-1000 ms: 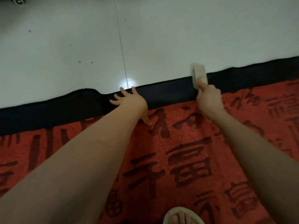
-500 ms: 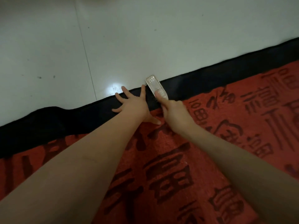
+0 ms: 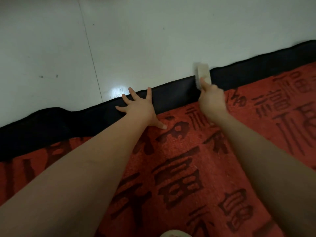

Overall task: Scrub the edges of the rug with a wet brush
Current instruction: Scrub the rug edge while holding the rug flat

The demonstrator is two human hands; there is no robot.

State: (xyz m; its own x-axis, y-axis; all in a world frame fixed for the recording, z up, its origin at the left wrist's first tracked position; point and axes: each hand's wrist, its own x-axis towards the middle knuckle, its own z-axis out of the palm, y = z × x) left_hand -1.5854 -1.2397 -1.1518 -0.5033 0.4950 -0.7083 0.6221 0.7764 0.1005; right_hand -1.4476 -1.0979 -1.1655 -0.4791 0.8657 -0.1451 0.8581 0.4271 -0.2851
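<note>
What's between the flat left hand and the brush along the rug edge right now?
Only a bare stretch of the rug's black border lies between the left hand and the brush held by the right hand, in the head view.

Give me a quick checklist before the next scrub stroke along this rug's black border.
1. Brush gripped by right hand: ok.
2. Bristles on the black border: ok, at its outer edge.
3. Left hand pressing the border flat, fingers spread: ok.
4. Gap between the hands: ok.
5. Brush wet: cannot tell.
6. Border lying flat: not ok, it ripples at far left.
</note>
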